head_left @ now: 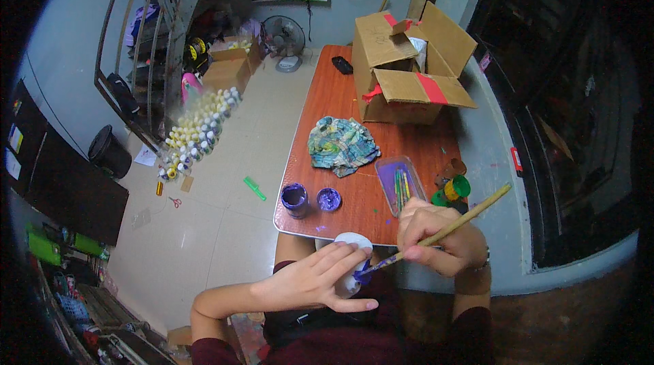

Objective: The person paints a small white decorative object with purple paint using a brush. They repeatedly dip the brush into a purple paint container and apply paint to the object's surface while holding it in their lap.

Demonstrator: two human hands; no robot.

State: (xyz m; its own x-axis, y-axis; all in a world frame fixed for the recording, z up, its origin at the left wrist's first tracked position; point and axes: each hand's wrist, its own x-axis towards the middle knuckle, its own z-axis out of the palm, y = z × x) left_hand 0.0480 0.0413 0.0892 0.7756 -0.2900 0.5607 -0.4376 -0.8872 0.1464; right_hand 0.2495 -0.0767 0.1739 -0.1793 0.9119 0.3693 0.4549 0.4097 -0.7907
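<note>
My left hand is closed around a small white rounded object, just off the table's near edge. Purple paint covers part of its right side, and my fingers hide much of the rest. In my right hand is a long paintbrush, its purple-coated tip against the painted patch. An uncovered jar of purple paint stands at the table's near left corner, beside a paint-smeared round lid. Behind them lies a crumpled, stained cloth. Several thin brushes rest in a clear plastic tray.
On the reddish-brown table stand an opened cardboard box, a dark object and, at the right edge, a green-and-yellow jar. Many small white and yellow pieces cover the floor at left, near a green comb and scissors.
</note>
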